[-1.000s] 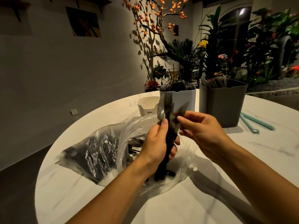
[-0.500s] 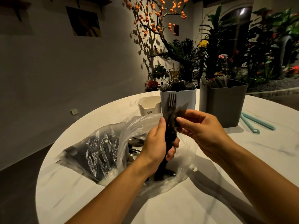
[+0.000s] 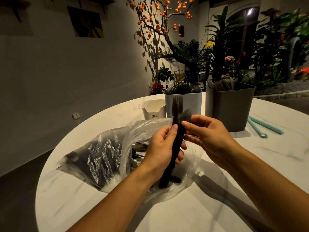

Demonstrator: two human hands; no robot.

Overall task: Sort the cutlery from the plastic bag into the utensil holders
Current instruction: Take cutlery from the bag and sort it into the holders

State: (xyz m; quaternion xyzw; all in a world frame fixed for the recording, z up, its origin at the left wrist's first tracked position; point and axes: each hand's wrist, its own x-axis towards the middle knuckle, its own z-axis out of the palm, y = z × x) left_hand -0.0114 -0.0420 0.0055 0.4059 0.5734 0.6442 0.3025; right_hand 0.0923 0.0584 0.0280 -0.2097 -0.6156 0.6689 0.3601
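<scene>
Head view, centre of frame: bundle of black-handled cutlery (image 3: 173, 148) held upright, fork tines topmost, handle ends down in the mouth of the plastic bag (image 3: 107, 158) on the white table (image 3: 250, 164). Left hand (image 3: 160, 151) fingers curled round the handles, thumb against the upper shafts; right hand (image 3: 207, 136) thumb and forefinger narrowly pinching one piece near the bundle's top. Upper centre: white holder (image 3: 189, 102), grey holder (image 3: 234, 106), both stocked; small white cup (image 3: 153, 108) at their left.

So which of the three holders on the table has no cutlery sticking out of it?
The small white holder, leftmost and lowest. No cutlery shows above its rim, while the taller white holder and the grey holder both have cutlery sticking out.
</scene>
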